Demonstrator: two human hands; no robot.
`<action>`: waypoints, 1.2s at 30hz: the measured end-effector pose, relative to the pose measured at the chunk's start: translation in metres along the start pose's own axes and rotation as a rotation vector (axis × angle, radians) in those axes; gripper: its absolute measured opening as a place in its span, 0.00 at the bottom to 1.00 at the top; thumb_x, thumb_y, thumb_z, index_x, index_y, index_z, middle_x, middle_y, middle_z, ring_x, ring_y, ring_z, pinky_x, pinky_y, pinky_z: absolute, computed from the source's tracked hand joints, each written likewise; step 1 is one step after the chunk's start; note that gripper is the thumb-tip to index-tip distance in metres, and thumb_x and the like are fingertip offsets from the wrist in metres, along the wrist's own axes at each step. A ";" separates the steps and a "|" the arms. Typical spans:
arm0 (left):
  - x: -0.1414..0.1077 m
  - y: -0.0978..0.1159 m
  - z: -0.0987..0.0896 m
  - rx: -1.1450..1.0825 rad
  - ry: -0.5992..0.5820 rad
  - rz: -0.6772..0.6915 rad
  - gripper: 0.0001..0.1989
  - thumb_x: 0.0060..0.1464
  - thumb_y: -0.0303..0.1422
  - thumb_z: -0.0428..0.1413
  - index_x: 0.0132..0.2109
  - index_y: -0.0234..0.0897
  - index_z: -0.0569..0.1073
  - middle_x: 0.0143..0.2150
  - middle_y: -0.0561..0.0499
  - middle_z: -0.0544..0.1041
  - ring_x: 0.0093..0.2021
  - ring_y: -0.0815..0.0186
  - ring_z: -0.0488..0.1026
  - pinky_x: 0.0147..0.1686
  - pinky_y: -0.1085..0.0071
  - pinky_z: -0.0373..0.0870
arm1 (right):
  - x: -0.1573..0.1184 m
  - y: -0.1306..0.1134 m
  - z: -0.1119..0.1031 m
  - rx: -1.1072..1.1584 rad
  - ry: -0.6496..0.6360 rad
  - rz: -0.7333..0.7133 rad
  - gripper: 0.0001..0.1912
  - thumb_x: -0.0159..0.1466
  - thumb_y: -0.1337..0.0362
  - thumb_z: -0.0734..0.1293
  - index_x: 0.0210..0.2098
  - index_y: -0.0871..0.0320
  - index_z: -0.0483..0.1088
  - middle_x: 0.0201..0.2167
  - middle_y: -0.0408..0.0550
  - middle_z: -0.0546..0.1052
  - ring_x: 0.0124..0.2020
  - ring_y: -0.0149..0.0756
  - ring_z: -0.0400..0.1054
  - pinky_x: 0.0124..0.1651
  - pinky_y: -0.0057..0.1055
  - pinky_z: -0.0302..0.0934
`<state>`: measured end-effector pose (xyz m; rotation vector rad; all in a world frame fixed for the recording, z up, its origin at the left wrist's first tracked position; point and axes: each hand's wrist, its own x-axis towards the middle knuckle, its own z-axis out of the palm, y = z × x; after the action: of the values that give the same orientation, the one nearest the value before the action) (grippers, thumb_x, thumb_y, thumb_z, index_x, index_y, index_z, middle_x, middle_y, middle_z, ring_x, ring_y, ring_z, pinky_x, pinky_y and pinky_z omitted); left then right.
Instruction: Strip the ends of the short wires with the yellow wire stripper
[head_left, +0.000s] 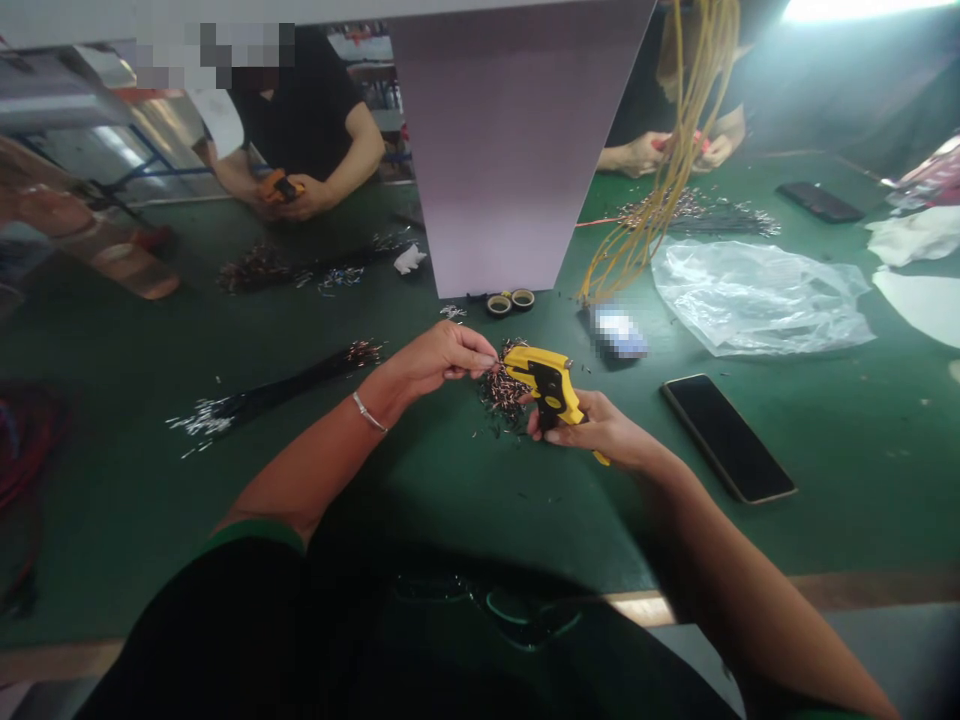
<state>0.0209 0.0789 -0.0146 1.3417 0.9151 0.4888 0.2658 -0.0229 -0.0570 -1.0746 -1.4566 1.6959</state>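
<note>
My right hand point(592, 425) grips a yellow and black wire stripper point(549, 385), its handle running down past my palm. My left hand point(442, 360) pinches a bundle of thin wires point(504, 395) at the stripper's jaws, and their bare metal ends fan out below. The pinched part of the bundle is hidden by my fingers. To the left of my left wrist, a long bundle of black wires with shiny ends point(270, 400) lies on the green table mat point(862, 500).
A black smartphone point(727, 438) lies to my right, beyond it a crumpled clear plastic bag point(754, 298). Rolls of tape point(510, 302) stand by a pale partition point(502, 150). Across the table, co-workers' hands point(285, 195) work near more wire piles and hanging yellow wires point(660, 170).
</note>
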 end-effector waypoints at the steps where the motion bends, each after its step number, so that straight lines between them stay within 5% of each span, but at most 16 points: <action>1: 0.000 0.000 0.000 -0.003 -0.007 -0.006 0.05 0.39 0.31 0.65 0.28 0.35 0.81 0.20 0.51 0.71 0.19 0.76 0.59 0.19 0.72 0.44 | 0.000 0.000 0.000 0.002 0.000 0.005 0.26 0.51 0.59 0.76 0.48 0.58 0.75 0.35 0.48 0.79 0.36 0.38 0.72 0.43 0.37 0.68; 36: -0.003 0.009 -0.004 0.059 -0.012 0.063 0.03 0.38 0.26 0.62 0.25 0.32 0.80 0.18 0.52 0.71 0.19 0.76 0.61 0.19 0.74 0.43 | 0.010 0.004 0.019 -0.163 0.111 -0.027 0.13 0.50 0.61 0.71 0.33 0.60 0.71 0.27 0.44 0.73 0.26 0.30 0.62 0.32 0.30 0.59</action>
<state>0.0175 0.0811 -0.0051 1.4285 0.8854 0.5047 0.2442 -0.0234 -0.0614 -1.2103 -1.5511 1.4942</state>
